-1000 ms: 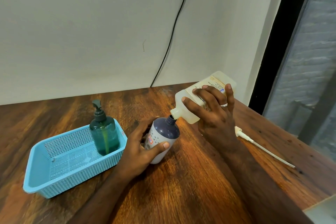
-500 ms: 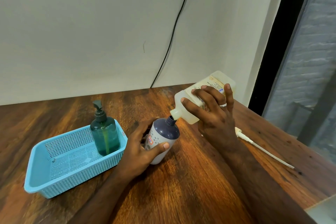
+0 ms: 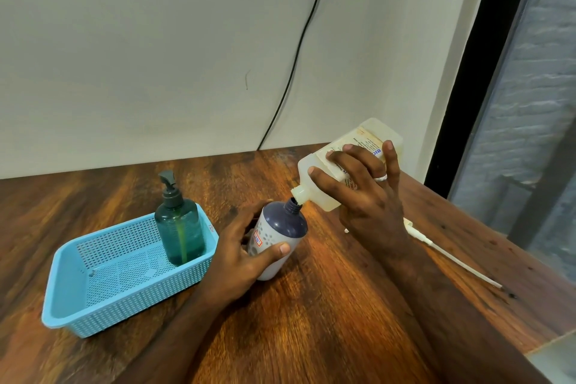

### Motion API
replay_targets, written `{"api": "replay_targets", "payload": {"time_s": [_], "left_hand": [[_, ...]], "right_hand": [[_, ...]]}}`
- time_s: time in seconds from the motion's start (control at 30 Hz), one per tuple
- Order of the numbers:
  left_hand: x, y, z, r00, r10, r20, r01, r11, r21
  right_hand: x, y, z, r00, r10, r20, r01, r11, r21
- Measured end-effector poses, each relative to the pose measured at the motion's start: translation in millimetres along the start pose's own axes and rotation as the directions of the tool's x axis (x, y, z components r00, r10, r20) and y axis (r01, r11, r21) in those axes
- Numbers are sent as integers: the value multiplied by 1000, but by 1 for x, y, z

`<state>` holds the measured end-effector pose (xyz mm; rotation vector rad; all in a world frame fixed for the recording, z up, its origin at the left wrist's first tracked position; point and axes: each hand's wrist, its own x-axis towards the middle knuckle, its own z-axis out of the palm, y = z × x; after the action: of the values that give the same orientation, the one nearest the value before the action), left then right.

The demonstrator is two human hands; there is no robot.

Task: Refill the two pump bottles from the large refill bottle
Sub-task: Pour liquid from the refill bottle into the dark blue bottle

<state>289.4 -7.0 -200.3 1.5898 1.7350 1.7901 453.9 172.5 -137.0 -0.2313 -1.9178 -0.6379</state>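
My right hand (image 3: 364, 196) grips the large translucent refill bottle (image 3: 318, 174), tipped down to the left so its spout meets the open neck of a white pump bottle with a dark blue top (image 3: 280, 234). That bottle leans to the right on the table, and my left hand (image 3: 240, 256) holds it round the body. Its white pump head with a long tube (image 3: 448, 256) lies on the table to the right, behind my right wrist. A teal pump bottle (image 3: 180, 227) with its pump on stands upright in the far right corner of the blue basket (image 3: 78, 315).
The wooden table (image 3: 311, 321) meets a pale wall at the back, where a black cable (image 3: 296, 56) runs down. The table's right edge lies close to the pump tube, with a dark door frame and a grey brick wall beyond it.
The refill bottle's spout has shifted slightly against the pump bottle's neck. Both hands keep their grips and nothing else has moved.
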Motion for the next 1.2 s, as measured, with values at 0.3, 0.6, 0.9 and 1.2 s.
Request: {"api": "replay_targets", "payload": {"time_s": [0.3,0.6,0.9,1.2], "left_hand": [[1,0,-2,1000,6,7,-5,1000,-8],[0,0,-2,1000,8,-3,-8,1000,-8],[0,-3,-2,1000,-4,4,4,1000,-23],[1,-5,-2,1000,-9,5,10,999,-38]], "right_hand": [[5,1,0,999,-42,-7,42,999,-11],[6,2,1,998,-64,2,64,998,-10],[9,4,-1,996,-93,-9,92,995,-46],[11,4,-2,994,-108,-5,108,993,-55]]}}
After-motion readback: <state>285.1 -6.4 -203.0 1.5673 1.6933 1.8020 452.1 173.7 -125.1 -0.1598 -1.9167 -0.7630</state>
